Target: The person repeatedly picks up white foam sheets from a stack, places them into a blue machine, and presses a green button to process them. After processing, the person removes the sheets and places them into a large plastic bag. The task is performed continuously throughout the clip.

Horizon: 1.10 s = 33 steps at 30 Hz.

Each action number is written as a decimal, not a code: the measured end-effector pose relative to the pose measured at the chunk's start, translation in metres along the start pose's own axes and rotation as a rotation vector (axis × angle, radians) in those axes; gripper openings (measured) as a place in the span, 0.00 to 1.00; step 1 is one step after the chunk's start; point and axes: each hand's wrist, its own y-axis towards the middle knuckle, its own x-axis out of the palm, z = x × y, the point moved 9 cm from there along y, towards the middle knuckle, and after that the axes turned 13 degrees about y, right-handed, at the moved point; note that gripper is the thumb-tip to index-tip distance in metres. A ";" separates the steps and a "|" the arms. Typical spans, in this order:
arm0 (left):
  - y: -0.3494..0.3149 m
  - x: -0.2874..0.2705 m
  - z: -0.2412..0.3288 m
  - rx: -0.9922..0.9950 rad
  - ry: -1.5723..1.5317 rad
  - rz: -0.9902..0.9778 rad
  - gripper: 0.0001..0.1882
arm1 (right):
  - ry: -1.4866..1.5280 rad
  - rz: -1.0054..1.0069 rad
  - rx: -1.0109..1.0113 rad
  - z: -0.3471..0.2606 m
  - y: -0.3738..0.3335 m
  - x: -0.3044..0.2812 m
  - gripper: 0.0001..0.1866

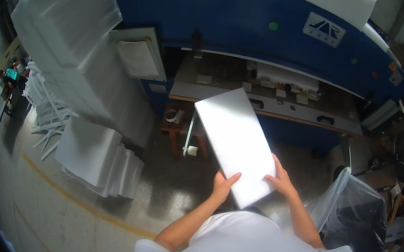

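both hands grip the near end of a white foam sheet before a blue cutting press.

the left hand [224, 184] and right hand [281, 179] clamp opposite near corners of the foam sheet [234, 139], thumbs on top, likely to keep it level; smooth, rectangular and unmarked, it points toward the press bed [280, 103]. stacked foam sheets [96, 157] lie on the floor at left, a clear plastic bag [347, 203] at right.

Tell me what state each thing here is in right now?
White foam sheet: held at its near end by both hands.
Left hand: gripping the sheet's edge.
Right hand: gripping the sheet's edge.
Foam stack: piled on the floor, fanned out.
Clear plastic bag: open, upright.
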 end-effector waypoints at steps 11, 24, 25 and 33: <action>0.022 -0.113 0.123 0.260 0.076 0.221 0.24 | 0.380 0.361 -1.209 -0.348 0.084 -0.049 0.39; -0.227 -0.260 -0.181 -0.504 -0.011 0.677 0.18 | 0.371 -0.235 -0.543 -0.258 0.169 0.131 0.33; -0.239 -0.263 -0.189 -0.554 -0.001 0.699 0.18 | 0.452 -0.172 -0.698 -0.295 0.151 0.112 0.33; -0.107 -0.238 -0.099 -0.304 0.175 0.455 0.15 | -0.412 -0.093 0.149 0.013 0.209 0.127 0.39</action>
